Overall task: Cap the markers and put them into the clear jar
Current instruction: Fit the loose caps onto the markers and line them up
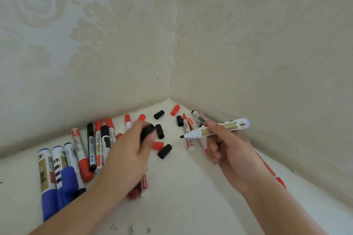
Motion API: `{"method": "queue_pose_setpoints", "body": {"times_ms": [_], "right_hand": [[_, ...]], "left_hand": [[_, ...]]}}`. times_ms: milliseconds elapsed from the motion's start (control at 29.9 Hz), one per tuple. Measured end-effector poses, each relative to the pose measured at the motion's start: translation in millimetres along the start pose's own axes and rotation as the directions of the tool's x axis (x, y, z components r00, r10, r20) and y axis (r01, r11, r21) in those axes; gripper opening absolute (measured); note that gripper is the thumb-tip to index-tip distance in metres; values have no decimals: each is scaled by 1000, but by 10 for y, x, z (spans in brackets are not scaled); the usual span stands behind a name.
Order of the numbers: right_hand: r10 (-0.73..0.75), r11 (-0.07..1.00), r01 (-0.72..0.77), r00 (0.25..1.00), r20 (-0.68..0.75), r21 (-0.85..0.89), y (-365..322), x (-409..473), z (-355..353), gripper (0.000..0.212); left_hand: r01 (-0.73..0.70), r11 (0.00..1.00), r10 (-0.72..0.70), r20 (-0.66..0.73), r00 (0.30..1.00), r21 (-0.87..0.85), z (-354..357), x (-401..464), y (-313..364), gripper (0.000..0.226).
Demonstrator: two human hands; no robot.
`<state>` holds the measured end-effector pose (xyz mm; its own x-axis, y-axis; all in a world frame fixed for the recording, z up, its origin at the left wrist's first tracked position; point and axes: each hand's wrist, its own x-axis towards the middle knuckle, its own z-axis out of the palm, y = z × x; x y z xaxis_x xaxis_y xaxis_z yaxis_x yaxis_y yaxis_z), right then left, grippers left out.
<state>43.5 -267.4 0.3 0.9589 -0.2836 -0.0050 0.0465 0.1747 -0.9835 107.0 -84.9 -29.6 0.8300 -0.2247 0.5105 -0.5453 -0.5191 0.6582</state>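
My right hand (223, 147) grips an uncapped white and gold marker (215, 129), its black tip pointing left. My left hand (133, 149) holds a black cap (148, 131) between fingers and thumb, a short way left of that tip. Several capped markers (76, 158) in blue, red and black lie in a row at the left. Loose black caps (164, 151) and red caps (175, 110) are scattered near the corner. More red markers (189, 135) lie behind my right hand. No clear jar is in view.
The white surface (181, 187) sits in a corner between two patterned beige walls (114, 44). A red marker (144, 185) lies partly under my left wrist. Small black specks dot the surface near the front.
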Motion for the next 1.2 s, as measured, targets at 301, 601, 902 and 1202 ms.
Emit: {"method": "queue_pose_setpoints", "body": {"times_ms": [301,601,902,1202], "right_hand": [[175,879,-175,984,-41,-444,61,-1,62,50],[124,900,-154,987,-97,-409,43,25,40,40],[88,897,-113,993,-77,-427,75,39,40,37],[88,891,-102,995,-51,-443,42,24,70,44]], "left_hand": [[354,741,-499,-114,859,-571,-177,229,-92,19],[-222,955,201,123,972,195,-6,-97,86,21],[-229,781,-18,388,922,581,-140,-14,29,44],[78,660,-621,484,617,747,-1294,237,44,40]]}}
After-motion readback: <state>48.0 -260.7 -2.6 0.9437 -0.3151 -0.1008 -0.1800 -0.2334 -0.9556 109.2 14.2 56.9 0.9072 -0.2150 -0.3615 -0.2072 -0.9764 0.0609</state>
